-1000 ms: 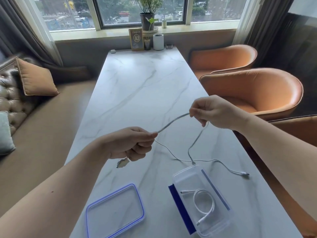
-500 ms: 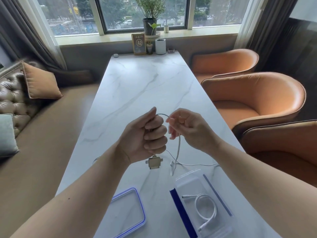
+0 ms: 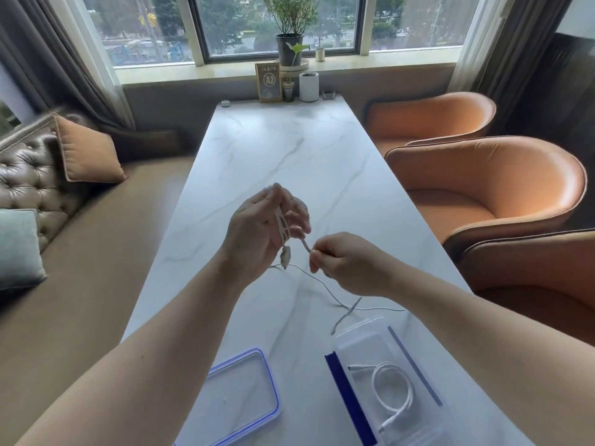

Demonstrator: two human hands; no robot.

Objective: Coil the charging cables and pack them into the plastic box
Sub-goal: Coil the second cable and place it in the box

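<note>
My left hand (image 3: 257,233) is raised above the marble table (image 3: 289,156), with a grey charging cable (image 3: 325,286) looped over its spread fingers; the cable's square multi-plug head (image 3: 285,256) dangles below the palm. My right hand (image 3: 344,262) pinches the same cable just right of the left hand. The loose tail trails across the table toward a clear plastic box (image 3: 396,381) with blue clips at the front right. Inside the box lies a coiled white cable (image 3: 391,394).
The box's lid (image 3: 241,400), clear with a blue rim, lies flat on the table at front centre-left. Orange armchairs (image 3: 483,194) line the right side, a brown sofa (image 3: 48,188) the left. A sign, cup and plant stand at the far end.
The hands first pulled the cable taut apart, then came together. Now the left fingers have opened with a loop over them, and the right hand has dropped lower, drawing cable round.
</note>
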